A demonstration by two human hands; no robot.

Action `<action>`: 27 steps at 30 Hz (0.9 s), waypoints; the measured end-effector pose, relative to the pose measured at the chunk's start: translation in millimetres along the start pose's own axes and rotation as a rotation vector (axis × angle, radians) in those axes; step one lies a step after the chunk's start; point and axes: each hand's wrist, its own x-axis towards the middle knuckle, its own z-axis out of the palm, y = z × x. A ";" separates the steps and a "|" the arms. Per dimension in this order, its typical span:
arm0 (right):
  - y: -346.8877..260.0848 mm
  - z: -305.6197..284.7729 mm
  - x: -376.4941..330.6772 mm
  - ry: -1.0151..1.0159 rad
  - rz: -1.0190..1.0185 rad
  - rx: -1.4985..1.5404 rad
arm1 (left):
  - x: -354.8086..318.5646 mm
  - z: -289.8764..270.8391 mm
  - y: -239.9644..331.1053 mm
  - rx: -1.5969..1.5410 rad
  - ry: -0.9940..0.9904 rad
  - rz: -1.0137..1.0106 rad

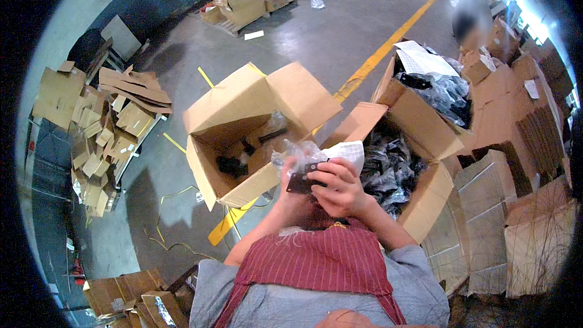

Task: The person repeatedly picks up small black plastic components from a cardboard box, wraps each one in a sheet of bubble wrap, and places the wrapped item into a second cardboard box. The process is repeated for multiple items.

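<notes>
In front of my chest I hold a small black flat part with holes (299, 182); what exactly it is, I cannot tell. My left hand (288, 169) grips it from the left, its fingers partly hidden behind the part and a crumpled clear plastic bag (299, 150). My right hand (337, 187) is closed on the part's right side, fingers bent over it. A white sheet (351, 153) shows just beyond my right fingers. Past my hands stands an open cardboard box (203, 161) with a few black parts (234, 164) inside.
To the right, an open carton (434, 197) is full of bagged black parts (392, 167). Behind it, another carton (419, 106) holds bagged parts under paper. Scrap cardboard (100, 140) is heaped at left; flattened cardboard (486, 194) lies right. A person (472, 21) is farther back.
</notes>
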 end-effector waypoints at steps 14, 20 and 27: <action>62.9 -39.6 -47.2 -0.119 0.589 0.097 | -34.4 70.1 -8.8 0.591 0.171 -0.043; 63.9 -42.8 -42.5 -0.255 0.700 0.154 | -39.0 85.8 -15.6 0.824 0.154 0.054; 62.2 -35.5 -46.3 -0.167 0.889 0.330 | -35.5 76.2 -16.3 0.882 0.128 0.103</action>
